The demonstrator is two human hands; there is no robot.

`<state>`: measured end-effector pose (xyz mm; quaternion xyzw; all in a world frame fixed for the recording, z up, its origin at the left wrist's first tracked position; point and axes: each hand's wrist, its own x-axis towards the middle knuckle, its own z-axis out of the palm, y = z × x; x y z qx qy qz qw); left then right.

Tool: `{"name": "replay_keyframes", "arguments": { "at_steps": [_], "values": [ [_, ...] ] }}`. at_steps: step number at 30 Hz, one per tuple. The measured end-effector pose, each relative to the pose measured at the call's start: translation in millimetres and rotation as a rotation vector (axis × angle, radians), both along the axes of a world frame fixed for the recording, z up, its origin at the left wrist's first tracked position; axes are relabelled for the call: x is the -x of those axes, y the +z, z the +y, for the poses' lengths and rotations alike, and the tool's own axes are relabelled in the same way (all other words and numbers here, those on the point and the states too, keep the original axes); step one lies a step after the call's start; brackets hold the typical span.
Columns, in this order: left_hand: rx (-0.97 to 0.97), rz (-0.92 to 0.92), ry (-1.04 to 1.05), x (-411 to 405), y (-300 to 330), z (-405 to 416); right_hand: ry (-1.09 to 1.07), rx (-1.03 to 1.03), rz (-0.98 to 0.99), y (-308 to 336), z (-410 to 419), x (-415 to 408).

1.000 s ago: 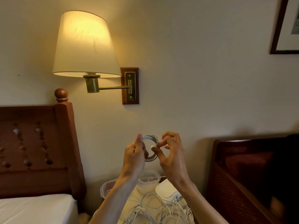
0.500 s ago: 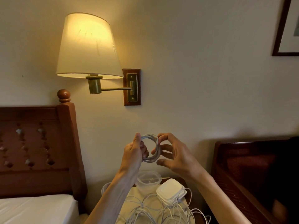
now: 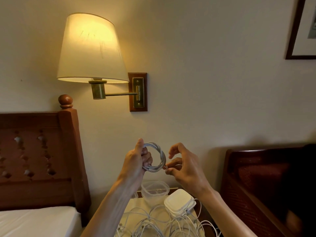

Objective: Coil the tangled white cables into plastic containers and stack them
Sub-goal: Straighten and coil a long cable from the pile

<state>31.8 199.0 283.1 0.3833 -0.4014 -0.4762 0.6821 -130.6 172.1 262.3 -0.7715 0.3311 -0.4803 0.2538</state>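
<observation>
Since before, our right hand (image 3: 183, 165) drew back, pinching the plug end | left hand (image 3: 138, 160) grips small white cable coil (image 3: 156, 157) — one wound (tangled white cables (image 3: 159, 223) remain) | clear plastic container (image 3: 154, 190) unfilled

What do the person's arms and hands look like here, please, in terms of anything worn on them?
Both forearms are bare up to the frame's bottom edge; no sleeves show. The left hand and right hand wear no gloves, and no rings, watch or bracelet are visible on the sides facing the camera. No marks or tattoos show in the dim, warm light.
</observation>
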Motion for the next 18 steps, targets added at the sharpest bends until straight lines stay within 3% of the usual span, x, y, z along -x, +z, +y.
{"name": "replay_keyframes", "arguments": {
  "at_steps": [6, 9, 13, 18],
  "values": [
    [0.007, 0.123, -0.077, 2, -1, 3, 0.031, -0.130, 0.040, -3, -7, 10],
    [-0.043, -0.022, -0.081, 3, -13, 1, 0.232, -0.367, 0.075, -9, -8, 21],
    [-0.125, -0.190, -0.117, 5, -33, 1, 0.521, -0.667, -0.269, -23, 1, 24],
    [-0.229, -0.312, -0.214, 9, -66, 6, 0.433, -0.835, -0.419, -50, 14, 23]
  ]
}}
